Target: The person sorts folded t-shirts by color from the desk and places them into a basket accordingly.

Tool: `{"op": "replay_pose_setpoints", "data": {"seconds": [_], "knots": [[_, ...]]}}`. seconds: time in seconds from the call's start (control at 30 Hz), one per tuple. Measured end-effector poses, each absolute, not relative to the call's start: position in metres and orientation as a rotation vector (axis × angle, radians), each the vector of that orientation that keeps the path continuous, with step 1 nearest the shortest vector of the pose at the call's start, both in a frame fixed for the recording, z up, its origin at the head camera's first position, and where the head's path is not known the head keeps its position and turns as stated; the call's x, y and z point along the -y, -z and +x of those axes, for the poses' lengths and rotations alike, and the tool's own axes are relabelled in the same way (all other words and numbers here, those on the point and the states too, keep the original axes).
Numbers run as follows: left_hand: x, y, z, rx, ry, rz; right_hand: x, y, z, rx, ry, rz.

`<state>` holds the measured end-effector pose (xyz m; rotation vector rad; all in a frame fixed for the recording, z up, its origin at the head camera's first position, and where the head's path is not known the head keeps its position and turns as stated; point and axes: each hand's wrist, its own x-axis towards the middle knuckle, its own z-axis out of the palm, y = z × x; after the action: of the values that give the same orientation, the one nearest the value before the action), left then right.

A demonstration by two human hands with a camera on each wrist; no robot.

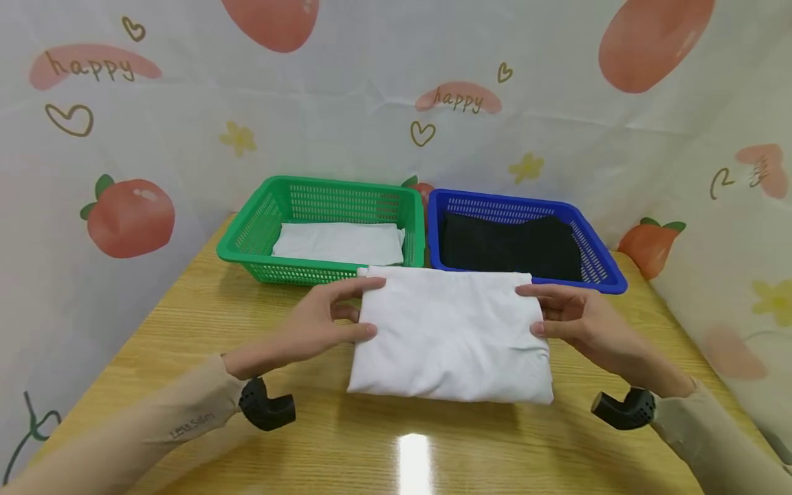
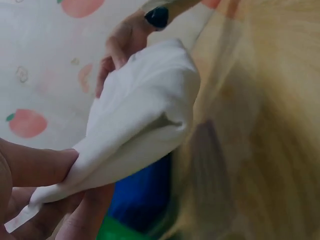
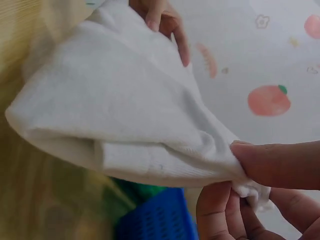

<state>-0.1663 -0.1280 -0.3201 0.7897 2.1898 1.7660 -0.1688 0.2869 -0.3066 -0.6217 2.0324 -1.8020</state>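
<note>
A folded white cloth garment is held up over the table, in front of the two baskets. My left hand pinches its left side, thumb on top and fingers beneath, as the left wrist view shows. At the opposite side my right hand pinches it the same way. In the right wrist view the layered folds of the garment hang between both hands, with a ribbed edge showing. Behind the left hand stands a green basket with folded white cloth inside. The blue basket beside it contains black cloth.
The wooden table runs under everything, with a bright light reflection near its front. A printed fabric backdrop rises right behind the baskets and along both sides. Black wrist devices sit on both wrists.
</note>
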Motion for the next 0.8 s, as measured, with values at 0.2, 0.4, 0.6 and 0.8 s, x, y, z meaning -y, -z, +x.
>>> {"op": "replay_pose_setpoints", "data": {"seconds": [0.2,0.4,0.6,0.8], "knots": [[0.165,0.293,-0.188,-2.345,-1.701,0.732,-0.247,0.277,-0.196,-2.06,1.856,-0.558],[0.193,0.272,-0.216,-2.497,-1.68,0.64,-0.207,0.252,-0.233,-2.043,1.921,-0.519],[0.21,0.259,-0.245,-2.597,-1.699,0.501,-0.167,0.236,-0.264,-2.013,2.011,-0.521],[0.225,0.254,-0.269,-2.667,-1.735,0.4,-0.131,0.238,-0.295,-2.046,2.072,-0.479]]}}
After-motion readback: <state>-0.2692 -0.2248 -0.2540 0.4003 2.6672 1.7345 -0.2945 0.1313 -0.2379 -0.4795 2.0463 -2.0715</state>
